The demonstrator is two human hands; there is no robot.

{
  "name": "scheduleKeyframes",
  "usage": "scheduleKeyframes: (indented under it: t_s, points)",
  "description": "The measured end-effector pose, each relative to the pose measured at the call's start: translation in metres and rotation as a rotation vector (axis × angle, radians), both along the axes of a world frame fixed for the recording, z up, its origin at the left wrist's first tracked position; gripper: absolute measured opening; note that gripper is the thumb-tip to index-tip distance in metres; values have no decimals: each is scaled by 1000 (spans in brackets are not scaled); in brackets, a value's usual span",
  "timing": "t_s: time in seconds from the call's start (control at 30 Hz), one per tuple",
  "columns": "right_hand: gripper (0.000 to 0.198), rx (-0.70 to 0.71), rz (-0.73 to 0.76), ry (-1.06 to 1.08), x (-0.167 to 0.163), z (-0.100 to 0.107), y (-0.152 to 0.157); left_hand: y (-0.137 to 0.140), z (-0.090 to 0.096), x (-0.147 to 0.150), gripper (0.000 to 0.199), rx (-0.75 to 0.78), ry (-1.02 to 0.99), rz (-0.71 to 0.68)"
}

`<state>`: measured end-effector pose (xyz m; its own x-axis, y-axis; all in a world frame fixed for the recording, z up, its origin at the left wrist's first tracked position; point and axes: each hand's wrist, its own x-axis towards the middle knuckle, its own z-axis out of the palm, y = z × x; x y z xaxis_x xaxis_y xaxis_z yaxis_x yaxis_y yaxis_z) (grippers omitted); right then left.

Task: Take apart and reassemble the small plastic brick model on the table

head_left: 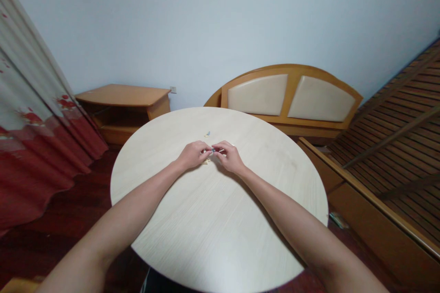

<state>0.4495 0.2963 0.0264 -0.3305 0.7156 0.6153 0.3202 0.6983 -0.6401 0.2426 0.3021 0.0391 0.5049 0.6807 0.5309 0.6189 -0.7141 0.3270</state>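
Observation:
Over the middle of the round table [213,219], my left hand [194,154] and my right hand [230,157] meet with their fingertips pinched together. Between them is a small dark grey piece [213,150], held from both sides; it is too small to tell its kind. Several small pale yellow pieces [205,162] lie on the tabletop just below the fingers, partly hidden by my left hand. Farther back sits a small blue-grey and yellow piece [207,134], apart from both hands.
A wooden cabinet [127,94] stands behind the table at left, near a red and white curtain [44,137]. At the back right are a headboard [290,68] with cream panels and a slatted wooden frame [395,142]. A wooden side rail [364,206] runs along the right.

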Motion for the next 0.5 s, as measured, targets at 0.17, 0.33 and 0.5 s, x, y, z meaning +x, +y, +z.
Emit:
scheduleKeyframes:
  t_s: [0.17,0.33,0.5]
  points:
    - [14,113,-19,-78,3,0,1,1,-2,0,18,-5,-14,6]
    - [12,132,-32,-121,4,1,1,0,0,0,19,-25,-5,25]
    - [12,133,-48,-163,5,3,-1,-1,1,1,18,-34,-2,28]
